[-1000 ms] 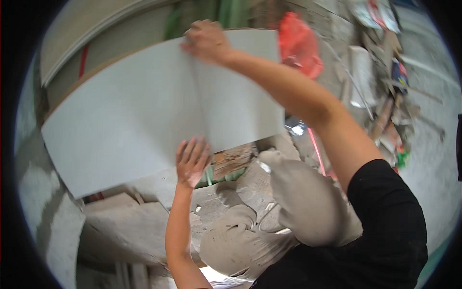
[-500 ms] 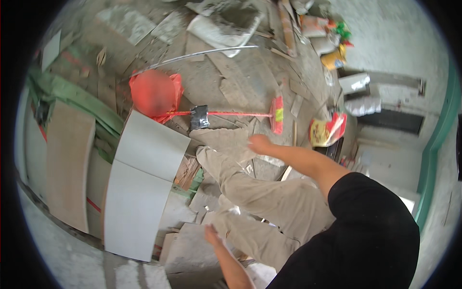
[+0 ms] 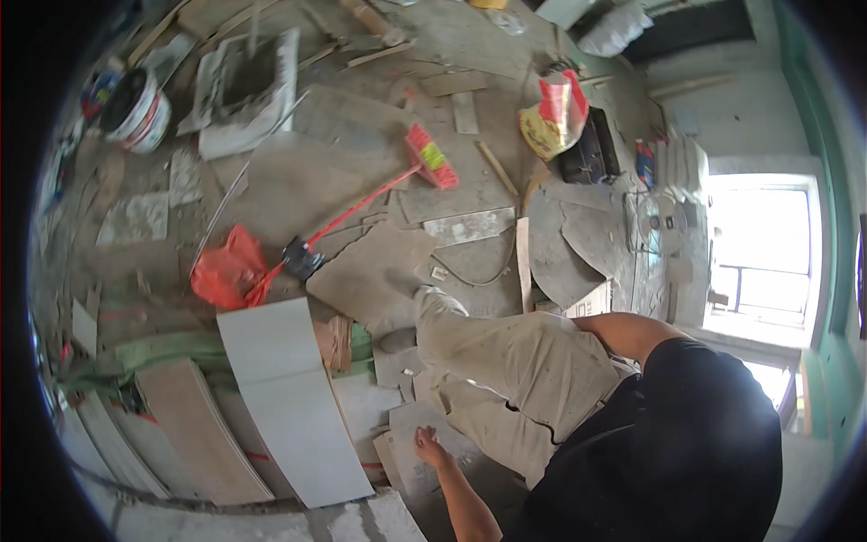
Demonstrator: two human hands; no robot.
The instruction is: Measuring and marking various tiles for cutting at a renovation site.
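Note:
My left hand (image 3: 429,444) hangs low at the lower middle, fingers loosely curled and apart with nothing visible in them, beside a grey board (image 3: 406,420). My right forearm runs behind my beige trousers at the right, and that hand is hidden. A white two-section curved panel (image 3: 284,406) lies left of my left hand, beside tan curved boards (image 3: 203,434) and green sheeting (image 3: 144,357). My legs extend over the littered floor toward a brown sheet (image 3: 361,271).
A red bag (image 3: 226,275) and red-handled broom (image 3: 432,158) lie ahead. Farther off stand a white bucket (image 3: 140,113) and a plaster-coated tub (image 3: 244,135). A yellow-red sack (image 3: 551,117), curved offcuts (image 3: 564,244) and a fan (image 3: 650,226) are near the bright window (image 3: 759,253) at right.
Both hands have left the white panel, which lies lower in the view. My right hand has dropped out of sight behind my leg. The view has turned toward the floor and window at right.

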